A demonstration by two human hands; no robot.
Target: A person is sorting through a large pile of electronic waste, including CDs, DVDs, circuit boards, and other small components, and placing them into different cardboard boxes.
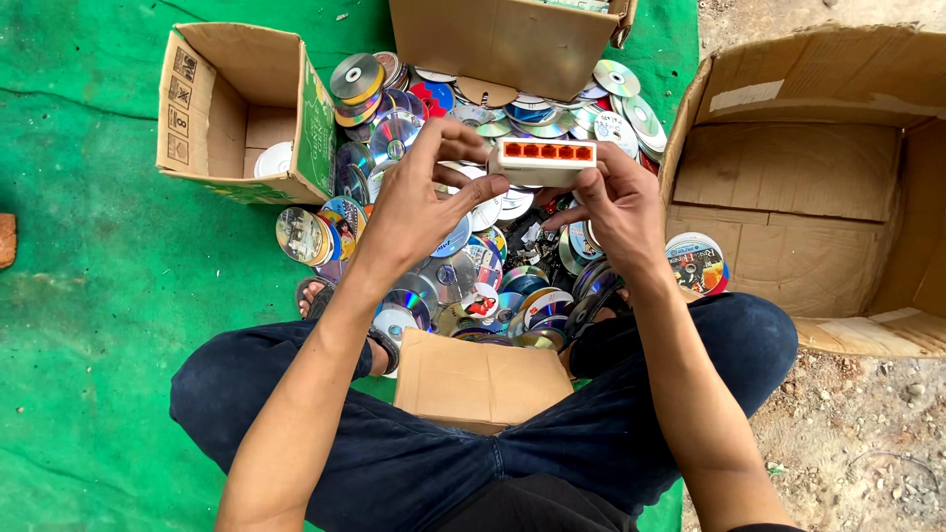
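— Held up at upper centre of the frame: a small white plastic box with a row of orange sockets along one face (543, 159), pinched between both hands above the heap.

— Grip?

— Left hand (419, 202) curled round the left end, thumb beneath, fingers over the top; right hand (613, 202) closed on the right end and underside. Sockets turned up toward the camera, probably for a look at that face.

— Below it?

— A loose pile of shiny, printed compact discs (463, 266) spread over a green woven mat (89, 296), apparently tipped out for easy reach between the knees.

— Boxes?

— Ringed around the pile, all within arm's reach: a small open cardboard box with one white disc inside (232, 108) at upper left, a plain brown cardboard box (498, 44) at top centre, a large open cardboard carton lying on its side (808, 187) at right, empty as far as visible. A flat brown cardboard piece (478, 379) resting in the lap, lower centre.
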